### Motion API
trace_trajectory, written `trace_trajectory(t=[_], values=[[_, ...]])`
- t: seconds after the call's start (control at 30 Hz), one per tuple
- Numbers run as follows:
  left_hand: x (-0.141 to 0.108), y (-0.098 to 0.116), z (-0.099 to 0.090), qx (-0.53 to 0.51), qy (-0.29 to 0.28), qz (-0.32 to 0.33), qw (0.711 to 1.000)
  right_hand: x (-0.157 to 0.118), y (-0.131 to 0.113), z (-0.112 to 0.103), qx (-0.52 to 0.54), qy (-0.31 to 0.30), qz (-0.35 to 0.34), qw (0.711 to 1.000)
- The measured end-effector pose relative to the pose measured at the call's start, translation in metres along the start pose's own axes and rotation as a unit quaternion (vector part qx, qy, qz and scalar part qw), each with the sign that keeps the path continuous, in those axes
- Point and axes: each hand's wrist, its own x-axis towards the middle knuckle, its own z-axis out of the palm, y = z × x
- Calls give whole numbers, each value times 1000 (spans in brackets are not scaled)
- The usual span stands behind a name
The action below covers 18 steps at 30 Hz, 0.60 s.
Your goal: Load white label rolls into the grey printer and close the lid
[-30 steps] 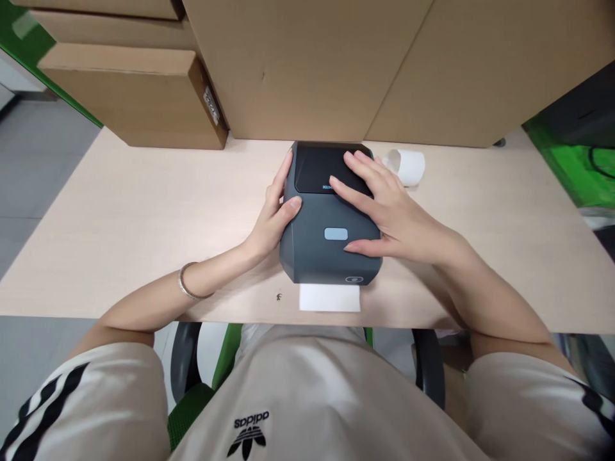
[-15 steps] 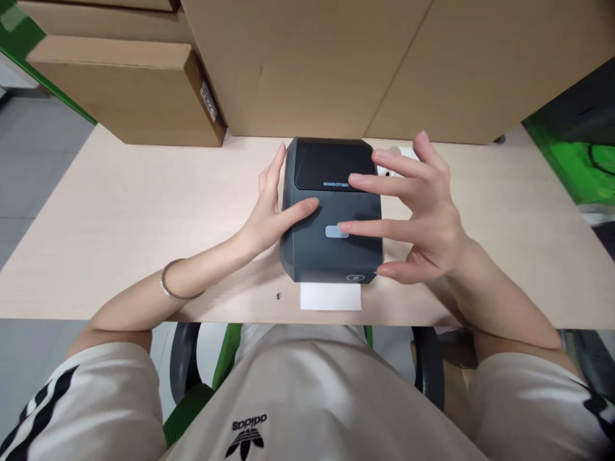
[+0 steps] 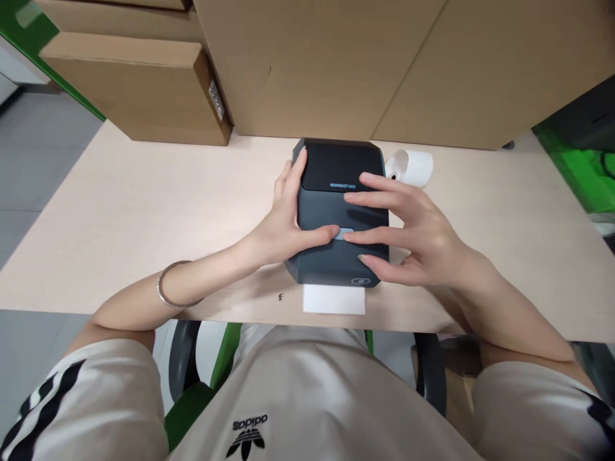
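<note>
Dark grey printer (image 3: 321, 208) sits on the worktop (image 3: 206, 205), between the 2 grips. Left grip (image 3: 283, 221) is spread wide: fingers along the near side and the edge of the black panel (image 3: 331, 163), thumb laid across to the blue button (image 3: 346, 230). Right grip (image 3: 423, 237) is fanned wide over the opposite half, 1 fingertip at the button; cannot tell whether its other fingertips press or only hover. Neither is closed around anything.

Handling, judged by eye: casing looks like stiff, smooth plastic, so squeezing should not deform it, but a light touch may slide. Bulk suggests moderate weight, best taken with 2 hands, low on the flanks beside each grip. The glossy panel, beyond the left thumb, probably marks or scratches easily; poor hold. White paper strip (image 3: 334, 299), on the wearer's side of both grips, looks thin and tearable: keep clear. White roll (image 3: 420, 168), beyond the right grip, looks light and likely to roll if nudged
</note>
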Motion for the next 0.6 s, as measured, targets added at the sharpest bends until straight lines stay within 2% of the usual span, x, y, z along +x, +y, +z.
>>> trace_trajectory(t=[0.17, 0.27, 0.33, 0.43, 0.6], values=[[3, -11, 3, -26, 28, 9, 999, 2, -9, -9, 47, -66, -8, 997], [8, -25, -1, -66, 71, -17, 995, 2, -16, -17, 8, -107, 10, 994], [12, -32, -6, -97, 96, -35, 990, 2, -22, -23, -27, -108, 9, 994], [17, -41, -12, -126, 99, -46, 986, 3, -30, -29, -74, -100, 10, 992], [19, -44, -10, -137, 102, -42, 984, 6, -46, -20, -114, -122, -8, 986]])
